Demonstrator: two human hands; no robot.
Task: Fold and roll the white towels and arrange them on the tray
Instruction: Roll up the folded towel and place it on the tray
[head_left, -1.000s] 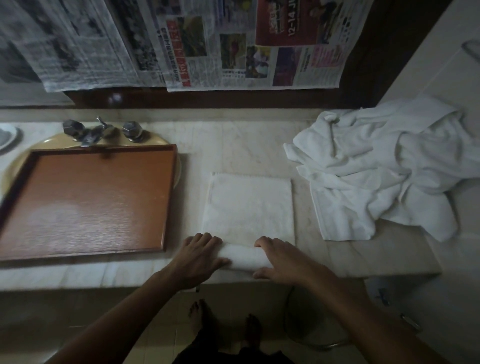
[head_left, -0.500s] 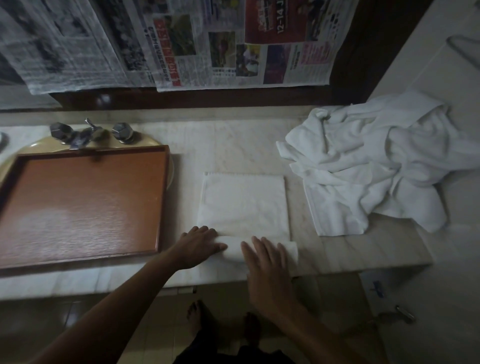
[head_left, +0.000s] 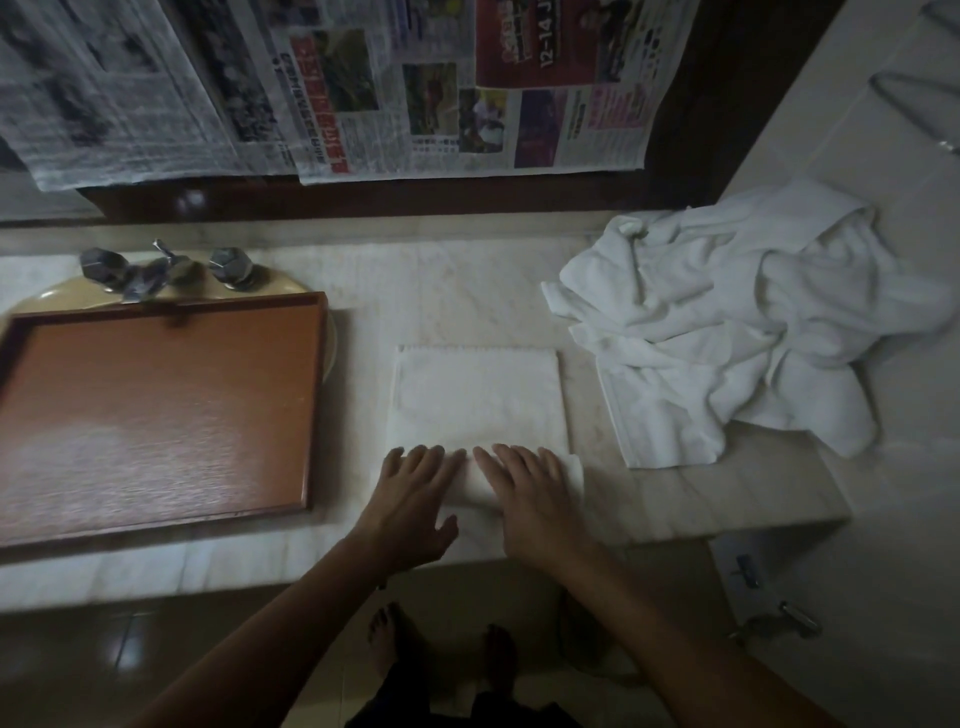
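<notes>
Feet (head_left: 389, 639), bare, are seen on the dark floor (head_left: 104, 660), nearer than the folded towel (head_left: 478, 400) and below the table's front edge. The folded towel is laid flat on the pale marble table (head_left: 457, 291), and its near end is rolled up into a short thick roll (head_left: 480, 486).

The left hand (head_left: 415, 499) is laid on the left part of that roll with fingers straight and slightly spread, nothing being gripped. The right hand (head_left: 535, 493) is laid beside it on the right part of the roll, fingers likewise straight and pressed flat; the right end of the roll is left showing past its little finger. The two hands are set close together, with a narrow strip of the roll seen between them. The rest of the towel is spread out as a smooth square beyond the fingertips.

To the left of the folded towel, just apart from it, a brown wooden tray (head_left: 156, 415) is placed, with nothing lying in it. To the right of the towel a crumpled pile of white towels (head_left: 753, 322) is heaped on the table. Farther off and to the left of the towel, beyond the tray, a metal tap (head_left: 156, 267) is mounted on a cream basin (head_left: 47, 304). Behind the towel, newspaper sheets (head_left: 415, 88) are hung along the wall.
</notes>
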